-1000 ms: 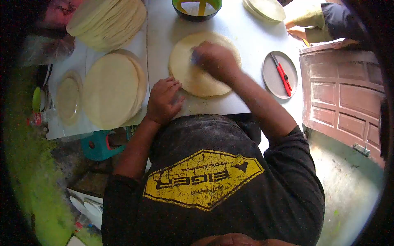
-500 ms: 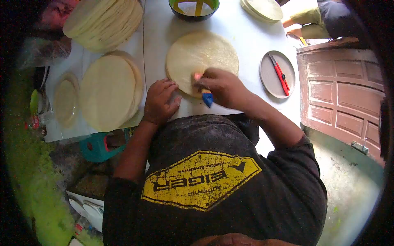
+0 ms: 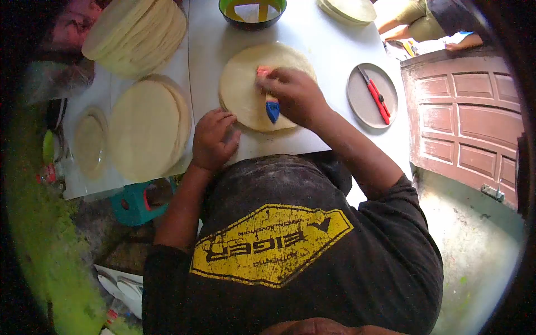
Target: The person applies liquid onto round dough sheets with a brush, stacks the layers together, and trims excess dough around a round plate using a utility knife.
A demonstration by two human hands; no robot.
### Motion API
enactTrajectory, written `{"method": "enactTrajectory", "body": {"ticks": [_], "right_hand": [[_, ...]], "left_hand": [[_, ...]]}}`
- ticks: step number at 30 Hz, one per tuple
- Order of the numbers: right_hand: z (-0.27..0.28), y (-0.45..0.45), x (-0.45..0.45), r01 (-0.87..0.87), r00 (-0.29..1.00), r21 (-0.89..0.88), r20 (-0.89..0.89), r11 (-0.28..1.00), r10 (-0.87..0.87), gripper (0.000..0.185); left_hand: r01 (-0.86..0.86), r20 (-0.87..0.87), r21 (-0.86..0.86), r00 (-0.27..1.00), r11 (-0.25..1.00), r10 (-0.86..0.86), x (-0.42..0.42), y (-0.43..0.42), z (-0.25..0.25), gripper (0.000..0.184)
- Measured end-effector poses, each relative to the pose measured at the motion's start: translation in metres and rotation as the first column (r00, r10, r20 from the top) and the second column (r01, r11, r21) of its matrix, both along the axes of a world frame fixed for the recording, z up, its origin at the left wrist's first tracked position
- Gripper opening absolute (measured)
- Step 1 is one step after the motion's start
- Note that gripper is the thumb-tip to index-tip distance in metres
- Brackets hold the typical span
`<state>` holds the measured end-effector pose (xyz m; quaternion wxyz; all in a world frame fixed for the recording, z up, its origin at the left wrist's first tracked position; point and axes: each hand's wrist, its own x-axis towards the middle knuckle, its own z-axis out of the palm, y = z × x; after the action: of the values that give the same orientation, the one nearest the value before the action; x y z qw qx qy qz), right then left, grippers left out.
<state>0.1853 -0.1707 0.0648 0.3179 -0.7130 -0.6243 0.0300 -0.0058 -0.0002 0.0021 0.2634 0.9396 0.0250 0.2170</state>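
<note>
Blue-tipped, wooden-handled, the brush-like tool (image 3: 272, 108) is pinched firmly in the curled fingers of the right hand (image 3: 295, 97), its reddish end over a pale, round, flat sheet (image 3: 243, 84). That sheet lies by the white tabletop's (image 3: 335, 61) near edge, probably for easy reach. Loosely spread and seemingly gripping nothing, the left hand (image 3: 215, 139) rests at the sheet's left rim, likely steadying it. Beyond, a green-and-black round bowl (image 3: 254, 25) holds yellow liquid, presumably within the tool's reach.

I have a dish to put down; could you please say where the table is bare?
Between the bowl, upper-right discs, grey plate and middle discs, the white table is bare. The left is crowded by the tall stack and wide discs.
</note>
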Motion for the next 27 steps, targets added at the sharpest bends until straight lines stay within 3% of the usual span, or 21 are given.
{"method": "enactTrajectory", "body": {"ticks": [2,5,6,7,8,9,10,12,13,14,16,18,20,22,23,24,26,27], "right_hand": [[-0.011,0.001,0.006,0.135,0.975,-0.147,0.197,0.980,-0.105,0.027],[0.006,-0.016,-0.030,-0.253,0.967,-0.026,-0.021,0.967,0.252,0.016],[0.000,-0.021,-0.020,-0.248,0.969,-0.029,-0.022,0.968,0.248,0.016],[-0.012,-0.027,0.000,-0.092,0.940,0.030,-0.328,0.995,0.097,0.014],[-0.021,-0.030,0.019,0.074,0.793,0.039,-0.608,0.996,-0.035,0.019],[0.001,-0.025,0.037,0.275,0.763,-0.168,-0.561,0.947,-0.321,0.014],[0.023,-0.017,0.055,0.458,0.677,-0.351,-0.457,0.817,-0.577,0.011],[-0.002,-0.005,0.086,0.632,0.748,-0.163,-0.128,0.758,-0.651,0.016],[0.014,0.008,0.072,0.630,0.776,-0.048,0.021,0.775,-0.630,0.014],[-0.002,0.016,0.067,0.490,0.870,0.010,0.059,0.871,-0.490,0.012],[0.001,0.027,0.033,0.040,0.999,-0.132,0.029,0.990,-0.036,0.016],[0.000,0.036,0.016,-0.054,0.998,0.059,0.026,0.997,0.053,0.018],[0.000,0.041,0.017,0.032,0.999,0.025,0.030,0.999,-0.033,0.016],[-0.012,0.044,0.011,0.029,0.980,-0.198,0.199,0.980,0.011,0.014],[-0.020,0.037,0.000,-0.118,0.969,-0.197,0.189,0.973,0.156,0.014],[-0.007,0.028,-0.010,-0.268,0.949,-0.041,0.164,0.963,0.271,0.015],[0.004,0.021,-0.001,-0.151,0.986,-0.046,0.061,0.987,0.154,0.018],[0.004,0.023,0.007,-0.022,0.994,-0.004,0.111,1.000,0.022,0.022]], "left_hand": [[0.008,0.011,-0.011,1.000,1.000,-0.008,0.002,0.002,-0.002,0.034],[0.022,0.018,-0.036,1.000,0.999,-0.022,0.003,0.004,-0.005,0.034],[0.027,0.018,-0.039,1.000,0.999,-0.026,0.003,0.004,-0.005,0.034],[0.016,0.015,-0.023,1.000,1.000,-0.015,0.003,0.003,-0.005,0.034],[0.001,0.010,-0.006,1.000,1.000,-0.001,0.002,0.003,-0.005,0.034],[-0.001,0.008,-0.006,1.000,1.000,0.001,0.001,0.002,-0.003,0.034],[0.004,0.008,-0.023,1.000,1.000,-0.004,0.002,0.002,-0.001,0.033],[0.007,0.007,-0.035,1.000,0.999,-0.007,0.002,0.001,0.001,0.033],[0.017,0.018,-0.038,1.000,0.999,-0.017,0.003,0.002,0.001,0.033],[0.029,0.029,-0.039,0.999,0.999,-0.028,0.003,0.003,0.001,0.033],[0.026,0.026,-0.026,0.999,0.999,-0.025,0.002,0.005,-0.002,0.033],[0.014,0.028,-0.020,1.000,1.000,-0.014,0.004,0.005,-0.002,0.033],[-0.010,0.013,0.016,1.000,1.000,0.010,0.002,0.002,0.002,0.032],[-0.009,0.018,-0.003,1.000,1.000,0.009,0.000,0.004,0.000,0.032],[-0.003,0.025,-0.022,1.000,1.000,0.004,0.000,0.006,0.000,0.032],[-0.005,0.023,-0.023,1.000,1.000,0.006,-0.001,0.006,0.000,0.032],[-0.049,0.044,-0.034,0.998,0.998,0.050,-0.001,0.003,-0.002,0.033],[-0.050,0.044,-0.041,0.998,0.998,0.052,-0.001,0.002,-0.003,0.033]]}}
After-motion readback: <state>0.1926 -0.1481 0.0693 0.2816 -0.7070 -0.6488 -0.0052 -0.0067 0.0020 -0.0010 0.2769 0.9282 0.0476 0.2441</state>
